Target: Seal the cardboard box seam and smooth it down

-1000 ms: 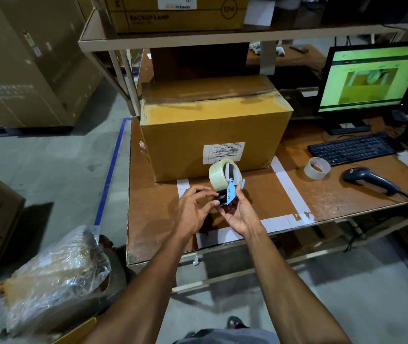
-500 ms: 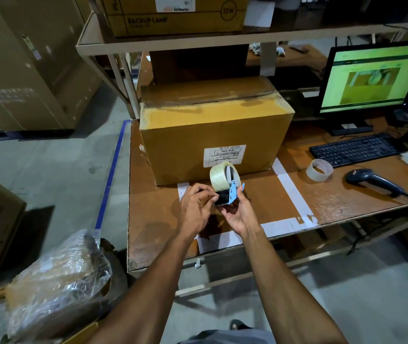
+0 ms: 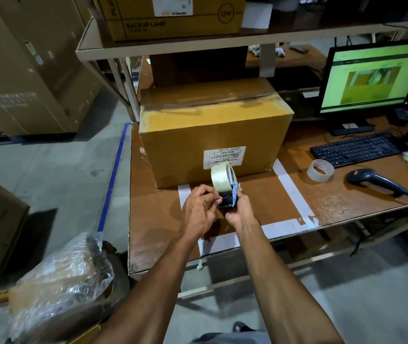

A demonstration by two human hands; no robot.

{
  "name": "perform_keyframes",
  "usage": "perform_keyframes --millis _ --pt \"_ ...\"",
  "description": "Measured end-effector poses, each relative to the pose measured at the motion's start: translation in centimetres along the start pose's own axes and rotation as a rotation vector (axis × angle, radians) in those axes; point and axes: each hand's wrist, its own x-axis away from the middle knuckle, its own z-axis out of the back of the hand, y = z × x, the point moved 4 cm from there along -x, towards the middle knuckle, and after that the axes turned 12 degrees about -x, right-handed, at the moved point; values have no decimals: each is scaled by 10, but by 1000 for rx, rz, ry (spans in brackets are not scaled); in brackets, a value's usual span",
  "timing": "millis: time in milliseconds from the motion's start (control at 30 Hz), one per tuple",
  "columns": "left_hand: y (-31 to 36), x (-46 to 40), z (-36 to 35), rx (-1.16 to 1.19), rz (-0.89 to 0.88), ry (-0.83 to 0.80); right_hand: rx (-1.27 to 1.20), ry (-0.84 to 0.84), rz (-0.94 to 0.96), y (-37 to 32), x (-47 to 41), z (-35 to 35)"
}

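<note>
Clear tape dispenser, mid-frame before the cardboard box at centre, being clasped in closed right hand, left hand pinching at the tape end, risking the end slipping back onto the roll.

The tape dispenser handle is hidden inside the right hand; print on the box label is too small to read; the monitor at upper right is cut by the frame edge, its screen picture blurred.
</note>
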Motion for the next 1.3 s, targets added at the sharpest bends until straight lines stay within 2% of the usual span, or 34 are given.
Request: perform_keyframes --millis 233,367,567,800,1033,1100,1167,1233,1300 --pt "14 4 6 -84 -103 -5 21 92 40 -6 -4 -1" --pt "25 5 12 -108 -146 -27 -25 55 49 -29 -1 -3" --pt "38 6 14 -153 -221 25 -79 9 39 -41 3 -10" --pt "41 11 18 -212 -320 7 -147 27 72 -49 0 2" --pt "39 29 16 -250 -385 -2 -202 -74 79 -65 5 6" --pt "30 42 12 -316 -373 -82 -218 -90 104 -74 7 4" --pt "15 57 5 -432 -346 -250 -222 -101 108 -81 9 2" --pt "3 71 -2 -453 -319 -379 -203 -115 108 -81 12 1" --pt "-2 79 -6 -455 -329 -414 -189 -105 116 -79 14 1"
